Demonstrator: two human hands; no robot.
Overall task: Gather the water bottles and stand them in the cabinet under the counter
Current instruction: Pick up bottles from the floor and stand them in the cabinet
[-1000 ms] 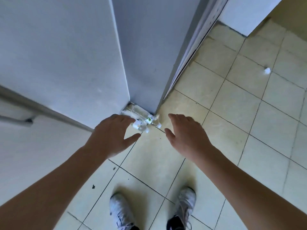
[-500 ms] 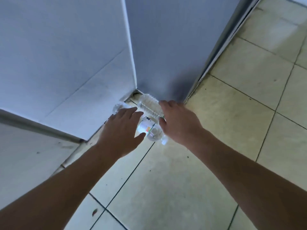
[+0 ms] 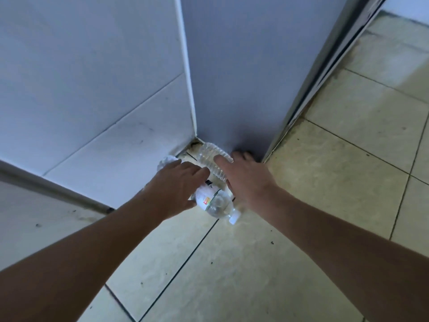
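Two clear water bottles lie on the tiled floor in the corner where two grey-white panels meet. The labelled bottle points its white cap toward me, and its base shows past my left hand. My left hand lies over its middle, fingers on top and thumb underneath. The ribbed bottle lies closer to the corner. My right hand holds it with the thumb across its ribs and the fingers on its far side, against the panel. Its neck end is hidden under that hand.
A white panel stands on the left and a grey panel straight ahead, with a dark metal edge on its right. Pale floor tiles spread out to the right and toward me. A white ledge runs at lower left.
Both hands have reached down from above the floor onto the bottles. In the last half second the right hand has slid further over the ribbed bottle, and the view has come closer.
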